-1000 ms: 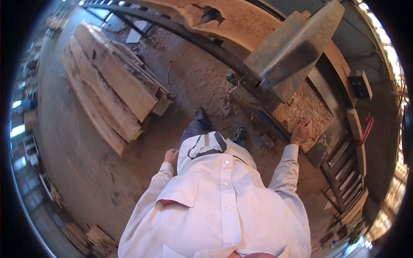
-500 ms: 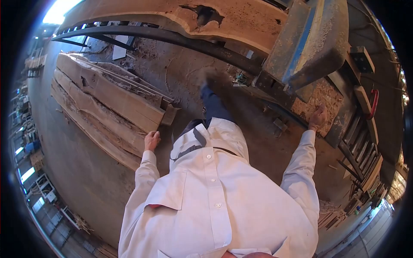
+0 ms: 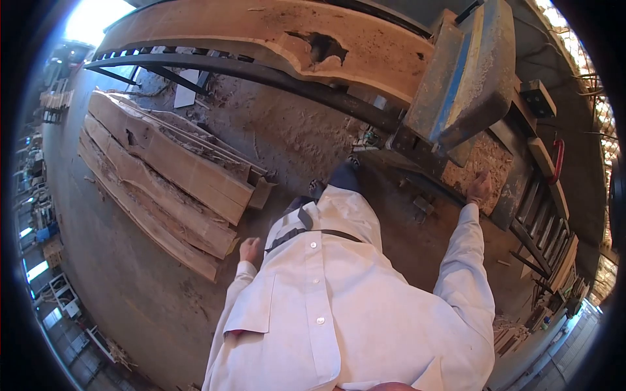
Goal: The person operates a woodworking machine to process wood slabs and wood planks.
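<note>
My left hand [image 3: 249,249] hangs at my side with its fingers curled in, and I see nothing in it. It is just right of the near ends of the stacked wooden slabs [image 3: 176,179], apart from them. My right hand [image 3: 479,189] rests at the edge of a sawdust-covered machine bed [image 3: 488,159], its fingers stretched out over the chips and nothing gripped. Above that bed rises the machine's metal housing [image 3: 479,78], dusty and marked with a blue stripe.
A long live-edge slab [image 3: 241,27] with a dark hole lies on a black metal frame [image 3: 261,72] at the top. A red clamp [image 3: 557,161] and a roller rack [image 3: 538,207] are at the right. Wood chips litter the floor [image 3: 280,133].
My body has moved forward and the view has shifted. My left hand has left the slab ends' edge and come closer to my waist. My right hand remains at the machine bed.
</note>
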### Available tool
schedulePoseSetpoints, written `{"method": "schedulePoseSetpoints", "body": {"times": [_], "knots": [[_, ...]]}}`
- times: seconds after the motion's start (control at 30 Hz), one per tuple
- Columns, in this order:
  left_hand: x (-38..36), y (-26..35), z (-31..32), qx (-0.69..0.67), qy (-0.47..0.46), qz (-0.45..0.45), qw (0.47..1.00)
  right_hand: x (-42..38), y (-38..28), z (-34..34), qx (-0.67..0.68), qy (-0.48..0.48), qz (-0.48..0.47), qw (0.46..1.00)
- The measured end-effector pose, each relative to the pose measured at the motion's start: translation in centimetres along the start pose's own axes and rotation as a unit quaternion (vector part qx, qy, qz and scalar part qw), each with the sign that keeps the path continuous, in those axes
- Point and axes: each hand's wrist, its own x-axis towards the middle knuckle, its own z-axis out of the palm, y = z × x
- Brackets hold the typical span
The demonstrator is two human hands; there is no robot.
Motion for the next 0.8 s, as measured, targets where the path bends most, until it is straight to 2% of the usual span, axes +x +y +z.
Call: {"method": "schedulePoseSetpoints", "body": {"times": [0.03,0.07,0.17,0.2,0.23,0.27,0.3,0.37,0.43,0.53,0.57,0.63,0.7,0.77,0.8], "knots": [[0.0,0.0,0.6,-0.025,-0.009,-0.043,0.999,0.0,-0.1,-0.1,-0.005,-0.005,0.007,1.0],[-1.5,2.5,0.2,-0.056,-0.013,-0.085,0.995,0.0,-0.9,-0.3,-0.003,0.002,-0.005,1.0],[0.5,-3.9,3.6,-0.001,-0.087,-0.037,0.996,-0.9,-1.5,-0.6,-0.039,0.037,-0.04,0.998],[0.8,-3.1,3.5,0.019,-0.105,-0.061,0.992,-0.6,-0.7,0.0,-0.068,0.06,-0.056,0.994],[2.4,-4.6,4.5,-0.016,-0.112,-0.039,0.993,-0.2,0.8,0.8,0.027,0.055,-0.036,0.997],[3.7,-5.3,5.5,-0.051,-0.12,-0.018,0.991,0.1,1.8,1.4,-0.003,0.085,-0.086,0.993],[4.7,-5.2,6.2,-0.087,-0.13,0.003,0.988,0.3,2.7,1.6,-0.015,0.066,-0.075,0.995],[6.2,-1.1,4.3,-0.039,-0.136,0.073,0.987,0.4,2.2,1.1,-0.062,0.048,-0.031,0.996],[7.5,2.9,2.9,-0.036,-0.126,0.118,0.984,0.3,1.5,0.4,-0.032,0.034,-0.015,0.999],[9.1,10.1,1.7,-0.098,-0.107,-0.013,0.989,0.0,1.6,0.6,-0.013,0.029,-0.015,0.999],[8.7,12.4,1.5,-0.134,-0.112,-0.016,0.985,0.1,1.7,0.6,-0.011,0.033,-0.02,0.999],[8.9,16.6,0.9,-0.217,-0.097,-0.008,0.971,-0.1,2.2,0.8,-0.048,-0.004,0.037,0.998],[9.6,18.6,0.8,-0.237,-0.097,0.031,0.966,0.2,4.3,2.3,0.041,0.014,-0.021,0.999],[8.7,23.4,0.7,-0.23,-0.094,0.065,0.966,0.1,4.1,2.2,0.048,0.002,0.021,0.999],[8.5,25.8,0.4,-0.267,-0.094,0.064,0.957,0.0,3.3,2.0,0.045,0.005,0.013,0.999]]}}
